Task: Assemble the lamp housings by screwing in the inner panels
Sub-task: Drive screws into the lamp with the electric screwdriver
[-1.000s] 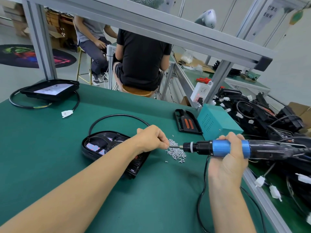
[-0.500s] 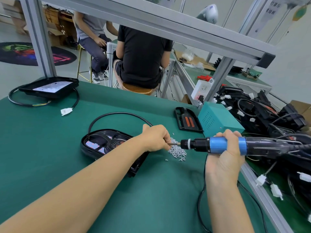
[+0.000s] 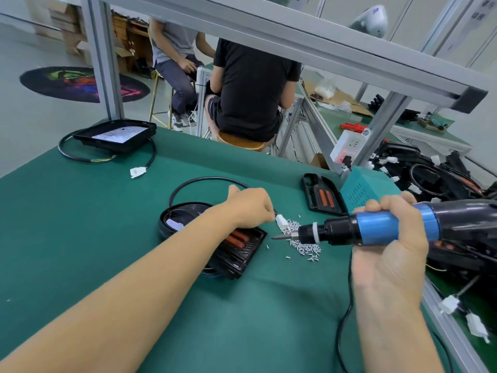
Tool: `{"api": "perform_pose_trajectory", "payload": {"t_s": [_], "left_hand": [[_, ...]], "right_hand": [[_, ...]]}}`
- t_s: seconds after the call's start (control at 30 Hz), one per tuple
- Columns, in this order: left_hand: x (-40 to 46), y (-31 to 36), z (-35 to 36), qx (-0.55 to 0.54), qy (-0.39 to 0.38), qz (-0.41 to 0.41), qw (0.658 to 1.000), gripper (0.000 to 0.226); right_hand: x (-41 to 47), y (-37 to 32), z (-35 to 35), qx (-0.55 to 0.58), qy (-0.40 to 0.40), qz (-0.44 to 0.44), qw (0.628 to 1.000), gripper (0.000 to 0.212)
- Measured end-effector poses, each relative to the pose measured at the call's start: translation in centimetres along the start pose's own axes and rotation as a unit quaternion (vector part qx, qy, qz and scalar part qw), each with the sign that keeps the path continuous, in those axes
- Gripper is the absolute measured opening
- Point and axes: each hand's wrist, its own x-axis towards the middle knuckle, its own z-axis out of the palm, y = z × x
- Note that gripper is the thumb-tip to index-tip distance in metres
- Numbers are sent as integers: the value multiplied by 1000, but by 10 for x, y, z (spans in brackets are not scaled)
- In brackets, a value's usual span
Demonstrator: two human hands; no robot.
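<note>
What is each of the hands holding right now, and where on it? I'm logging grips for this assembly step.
The right hand grips the electric screwdriver round its blue barrel. The left hand has curled fingers near the white connector; whether it holds anything cannot be told.

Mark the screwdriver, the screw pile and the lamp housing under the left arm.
screwdriver (image 3: 376,229), head view, on the blue grip band.
screw pile (image 3: 305,247), head view, on loose screws below the bit.
lamp housing (image 3: 185,216), head view, on the rounded end left of the arm.
</note>
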Motion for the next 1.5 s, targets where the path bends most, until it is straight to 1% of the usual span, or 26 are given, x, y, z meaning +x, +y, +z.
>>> {"api": "perform_pose_trajectory", "payload": {"t_s": [0.07,0.13,0.17,0.23,0.3,0.37,0.43,0.5,0.53,0.63,0.7,0.83,1.13,1.37,1.5], "left_hand": [[-16,-13,-6,-36,67,-18,997,22],[-33,-31,-7,-52,160,-69,983,15],[-42,-40,-7,-50,202,-103,973,17],[-60,-58,-2,-63,263,-175,947,27],[-76,-71,4,-112,295,-234,920,41],[-90,-80,12,-191,305,-279,891,55],[-102,-86,21,-298,297,-290,860,68],[-109,-87,28,-357,293,-277,843,75],[-110,-86,31,-358,290,-274,844,76],[-109,-82,35,-309,288,-281,862,71],[-108,-79,35,-285,296,-278,868,68],[-109,-77,34,-287,298,-277,867,65],[-109,-76,35,-284,298,-280,867,60],[-108,-77,37,-253,301,-274,878,55],[-109,-76,38,-241,299,-266,884,52]], "right_hand": [[-6,2,8,7,-40,20,999,20],[-12,6,16,8,-71,37,997,22],[-15,9,19,4,-84,43,996,22],[-20,17,23,-14,-108,56,992,22],[-24,23,24,-35,-126,66,989,22],[-26,28,24,-52,-139,72,986,24],[-28,30,23,-66,-156,77,982,26],[-31,30,21,-78,-176,82,978,26],[-32,31,21,-85,-185,83,976,26],[-37,32,20,-100,-205,82,970,27],[-39,32,21,-108,-214,77,968,29],[-40,33,23,-132,-219,58,965,29],[-42,38,22,-161,-210,54,963,24],[-44,35,23,-182,-225,57,956,21],[-46,32,24,-178,-216,54,959,20]]}}
